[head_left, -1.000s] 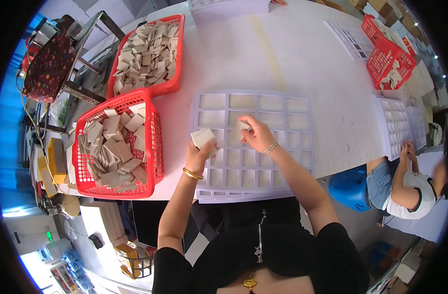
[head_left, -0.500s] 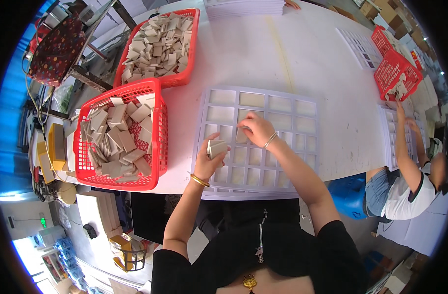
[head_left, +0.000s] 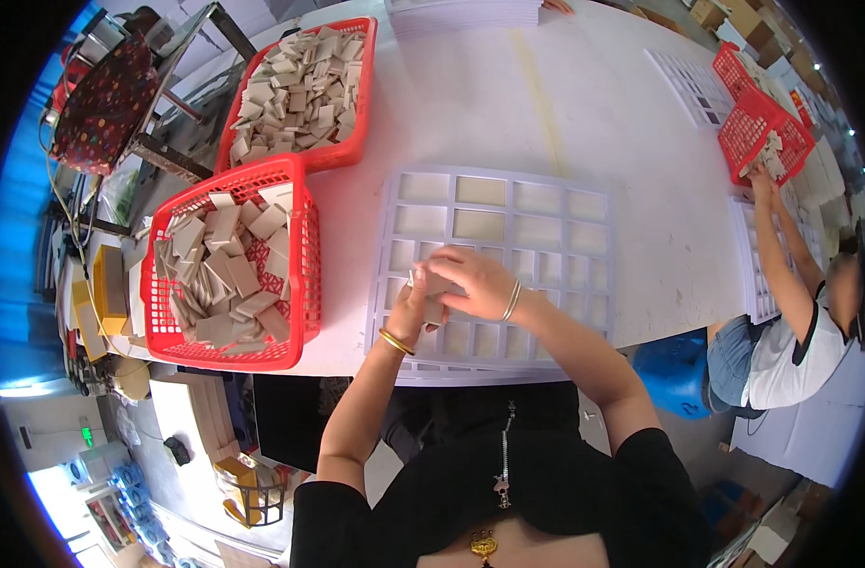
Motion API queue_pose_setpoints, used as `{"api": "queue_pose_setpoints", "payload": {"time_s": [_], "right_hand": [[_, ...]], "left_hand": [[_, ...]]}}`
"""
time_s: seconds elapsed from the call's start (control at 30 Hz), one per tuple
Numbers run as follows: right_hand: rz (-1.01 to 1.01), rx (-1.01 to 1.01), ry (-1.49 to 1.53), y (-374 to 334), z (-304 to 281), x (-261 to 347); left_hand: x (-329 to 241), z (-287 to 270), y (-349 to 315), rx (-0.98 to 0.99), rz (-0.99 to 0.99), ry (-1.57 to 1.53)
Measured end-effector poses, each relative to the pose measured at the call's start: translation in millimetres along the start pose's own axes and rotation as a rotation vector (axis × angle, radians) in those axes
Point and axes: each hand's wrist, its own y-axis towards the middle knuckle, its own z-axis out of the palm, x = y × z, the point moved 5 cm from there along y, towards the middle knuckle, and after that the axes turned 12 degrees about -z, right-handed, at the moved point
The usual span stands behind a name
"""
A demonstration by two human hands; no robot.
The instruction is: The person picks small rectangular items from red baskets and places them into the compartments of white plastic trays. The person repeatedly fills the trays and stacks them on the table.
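Observation:
My left hand [head_left: 412, 310] is closed around a small stack of beige tiles [head_left: 434, 313], held over the left middle of a white compartment tray [head_left: 508, 214]. The fingers of my right hand [head_left: 482, 286] are bent onto the top of that stack, partly covering it. Two large cells in the tray's second column hold cream tiles, one at the back [head_left: 481, 191] and one just in front of it [head_left: 479, 225]. Other cells show pale, flat surfaces, and I cannot tell which of them hold tiles. My hands hide several cells.
Left of the tray stands a red basket [head_left: 305, 275] of loose tiles, with a fuller red basket [head_left: 364, 104] behind it. White stacked panels [head_left: 463, 15] lie at the far edge of the table. At the right, another person [head_left: 783, 350] reaches toward a red basket [head_left: 747, 133].
My right hand has left the second-column cell and come back left and nearer, onto the tiles in my left hand. A cream tile now fills that cell. The other person's hands have moved toward their basket.

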Motion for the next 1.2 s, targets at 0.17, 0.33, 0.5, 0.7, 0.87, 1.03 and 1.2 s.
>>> {"api": "queue_pose_setpoints", "payload": {"time_s": [0.17, 0.33, 0.5, 0.7, 0.87, 1.03, 1.2], "right_hand": [[0.154, -0.072, 0.114, -18, 2, -7], [0.346, -0.211, 0.306, -42, -15, -14], [0.575, -0.347, 0.298, -74, -48, -49], [0.613, -0.285, 0.098, -83, -47, -66], [0.543, -0.265, 0.065, -80, -35, -80], [0.537, -0.102, -0.013, -69, -27, -86], [0.532, -0.106, -0.216, -63, -22, -75]], "left_hand": [[-3, 12, -1, 0.028, 0.070, -0.053], [-2, 1, 1, -0.110, 0.087, 0.084], [-11, -8, -2, -0.300, 0.217, 0.359], [-25, 13, 5, -0.323, 0.452, 1.070], [-23, 19, 12, -0.246, 0.262, 1.205], [-33, 24, 15, -0.248, 0.147, 1.263], [-36, 32, 11, -0.486, 0.311, 1.427]]}}
